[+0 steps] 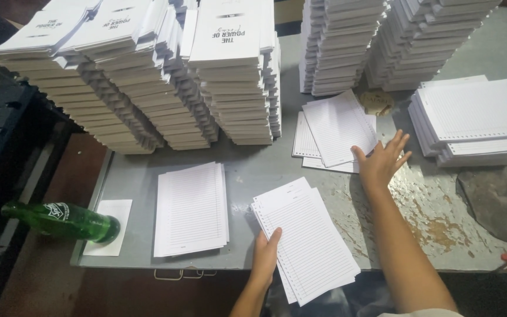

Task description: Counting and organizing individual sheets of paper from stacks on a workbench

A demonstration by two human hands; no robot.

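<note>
While the person leans over the big grey metal table point(265, 170), tall piles of white booklets point(165, 76) stand at the far side, and some of them lean a bit. More tall piles of white paper point(377, 41) stand at the back right. To the right lies a lower stack of lined sheets with holes along one edge point(476, 117).

Near the front left, a neat stack of lined pages point(192, 208) lies flat on the table by itself. Just left of it a green glass bottle point(66, 220) lies on its side, with its bottom on a small white card point(112, 220).

The left hand point(265, 255) holds a bunch of lined sheets point(306, 240) at the front edge of the table. The fingers are closed on the left edge of the bunch, with the thumb on top. The sheets stick out to the right of the hand and hang a little past the table edge.

The right hand point(382, 161) is stretched out flat with its fingers spread wide. Its thumb and palm touch the right edge of a small loose pile of lined sheets point(335, 129) in the middle of the table. The pile lies to the left of the hand, and the hand is not closed on it.
</note>
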